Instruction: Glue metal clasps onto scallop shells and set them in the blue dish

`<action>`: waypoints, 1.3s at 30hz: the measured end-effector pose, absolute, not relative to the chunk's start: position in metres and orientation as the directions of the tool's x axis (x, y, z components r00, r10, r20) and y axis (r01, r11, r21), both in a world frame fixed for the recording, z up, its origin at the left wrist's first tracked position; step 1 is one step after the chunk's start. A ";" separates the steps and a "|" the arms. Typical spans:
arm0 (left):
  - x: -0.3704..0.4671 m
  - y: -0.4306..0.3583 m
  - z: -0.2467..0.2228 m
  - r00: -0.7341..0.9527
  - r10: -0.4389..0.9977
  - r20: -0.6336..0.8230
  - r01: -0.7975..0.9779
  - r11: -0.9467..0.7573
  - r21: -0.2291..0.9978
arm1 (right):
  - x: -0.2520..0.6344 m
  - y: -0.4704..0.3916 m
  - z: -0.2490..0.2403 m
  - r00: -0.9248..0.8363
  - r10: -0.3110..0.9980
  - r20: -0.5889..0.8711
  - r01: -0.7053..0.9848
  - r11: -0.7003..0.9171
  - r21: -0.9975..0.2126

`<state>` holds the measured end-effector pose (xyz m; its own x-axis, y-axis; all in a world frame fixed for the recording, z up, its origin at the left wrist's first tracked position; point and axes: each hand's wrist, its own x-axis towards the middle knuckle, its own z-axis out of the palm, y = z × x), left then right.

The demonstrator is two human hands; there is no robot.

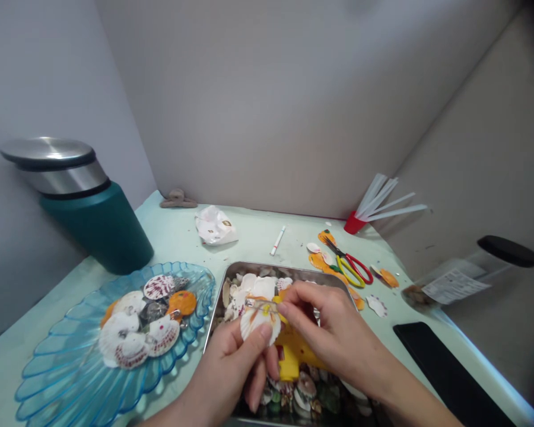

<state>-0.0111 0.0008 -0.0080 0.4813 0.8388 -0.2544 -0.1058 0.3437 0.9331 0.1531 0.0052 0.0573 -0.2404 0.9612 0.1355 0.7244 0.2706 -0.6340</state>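
A white scallop shell [257, 328] with yellow-orange marks is pinched between the thumb and fingers of my left hand [235, 356]. At its upper edge, my right hand [318, 320] has thumb and forefinger closed on the end of a thin brownish strand [262, 302] lying across the shell. Both hands are above a metal tray [244, 267] full of mixed shells [306, 385]. Under my right hand lies a yellow tool [289, 365], apparently a glue gun, largely hidden by the hands.
On the left, a blue scalloped dish [62, 362] holds several shell pieces [131, 332], near a teal bottle [98, 225]. Scissors [349, 264], a red cup [355, 223] of glue sticks [378, 198], a clear jar [463, 273] and a black strip [445, 367] are right. White packaging [215, 225] lies behind.
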 end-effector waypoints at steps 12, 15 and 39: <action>-0.011 0.002 -0.010 0.494 0.832 -0.254 -0.151 0.370 0.917 | 0.148 0.003 0.048 -0.231 0.940 0.252 0.769 0.335 -0.544; -0.012 0.002 -0.008 0.489 0.831 -0.266 -0.150 0.380 0.913 | 0.150 0.003 0.048 -0.236 0.913 0.333 0.777 0.383 -0.499; -0.012 -0.002 -0.003 0.502 0.842 -0.195 -0.069 0.264 0.962 | 0.136 -0.002 0.043 -0.288 0.786 0.547 0.708 0.559 -0.431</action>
